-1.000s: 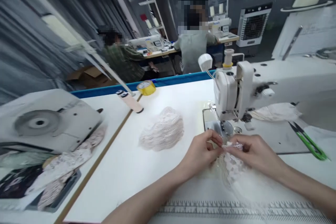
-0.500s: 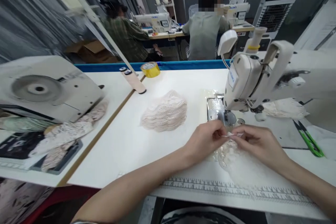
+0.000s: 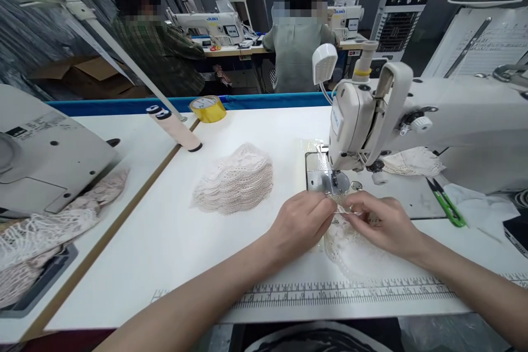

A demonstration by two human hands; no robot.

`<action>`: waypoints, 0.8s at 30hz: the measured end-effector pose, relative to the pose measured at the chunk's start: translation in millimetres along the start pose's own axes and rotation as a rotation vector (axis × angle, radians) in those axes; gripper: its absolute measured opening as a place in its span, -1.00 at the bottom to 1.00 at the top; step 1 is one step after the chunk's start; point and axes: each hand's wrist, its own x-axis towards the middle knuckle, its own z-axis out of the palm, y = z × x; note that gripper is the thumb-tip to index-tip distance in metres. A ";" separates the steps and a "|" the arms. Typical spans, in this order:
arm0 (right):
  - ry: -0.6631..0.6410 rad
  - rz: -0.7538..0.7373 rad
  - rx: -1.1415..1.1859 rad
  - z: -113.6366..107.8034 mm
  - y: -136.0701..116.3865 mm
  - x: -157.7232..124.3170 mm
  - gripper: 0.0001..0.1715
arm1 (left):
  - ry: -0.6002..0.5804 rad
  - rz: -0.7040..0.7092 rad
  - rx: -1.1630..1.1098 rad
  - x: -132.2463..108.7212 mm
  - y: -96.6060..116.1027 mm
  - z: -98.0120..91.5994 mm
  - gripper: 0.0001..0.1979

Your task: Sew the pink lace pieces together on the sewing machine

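Just in front of the sewing machine's needle, my left hand and my right hand pinch the upper edge of a piece of white lace between them. The fingertips of both hands nearly meet. From my fingers the lace hangs down onto the white table, its scalloped border spread toward the printed ruler. The presser foot and metal needle plate stand just beyond my fingertips. To the left of my hands lies a stack of lace pieces.
Green-handled thread snips lie right of the machine, near more folded lace. A yellow tape roll and a pale thread cone stand at the back left. Another machine sits at far left. Two people work at machines beyond.
The view has swung to the right, so the table's things sit further left in it. Both hands still pinch the lace in front of the needle, fingertips slightly closer together.
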 end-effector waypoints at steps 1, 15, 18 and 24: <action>-0.001 -0.004 -0.007 -0.2 -0.2 -0.3 -0.83 | -0.003 0.007 0.012 -0.1 0.2 0.1 -0.83; -0.080 -0.014 -0.025 -0.6 -2.1 0.6 -0.81 | -0.019 0.128 0.147 1.4 0.4 -6.1 -0.86; 0.014 -0.092 -0.088 -1.1 -1.1 1.4 -0.80 | -0.012 0.141 0.102 1.3 -1.8 -6.3 -0.85; 0.119 -0.416 -0.482 -9.5 -1.7 -4.1 -0.68 | 0.029 -0.018 -0.094 0.1 0.6 -2.4 -0.95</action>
